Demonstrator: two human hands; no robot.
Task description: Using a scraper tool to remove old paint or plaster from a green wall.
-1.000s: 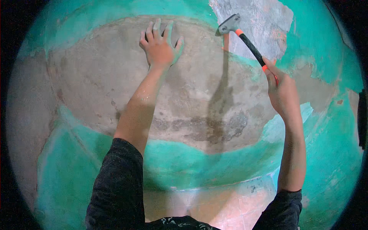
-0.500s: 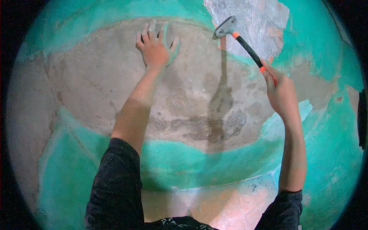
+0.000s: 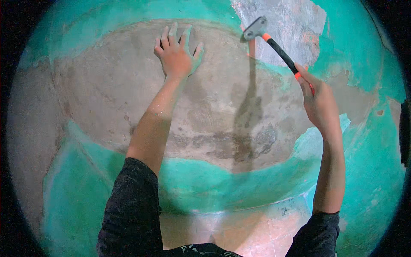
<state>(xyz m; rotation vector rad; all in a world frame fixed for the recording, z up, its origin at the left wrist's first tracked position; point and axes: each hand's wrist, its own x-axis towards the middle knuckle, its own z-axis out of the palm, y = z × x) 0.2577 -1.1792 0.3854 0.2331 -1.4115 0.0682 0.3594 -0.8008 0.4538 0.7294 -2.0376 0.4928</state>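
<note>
**Hands and paint scraper at a partly stripped wall**

The left hand (image 3: 177, 58), fingers spread and gripping nothing, rests on the bare grey-brown plaster (image 3: 115, 81). The right hand (image 3: 320, 98) is curled around the lower handle of a paint scraper (image 3: 279, 52), black with orange bands. The tool slants up and left; its grey head lies at the lower-left edge of a pale patch (image 3: 295, 25), though blade contact cannot be told. Green paint (image 3: 205, 180) borders the plaster; pinkish tiles (image 3: 252, 233) show below.
</note>
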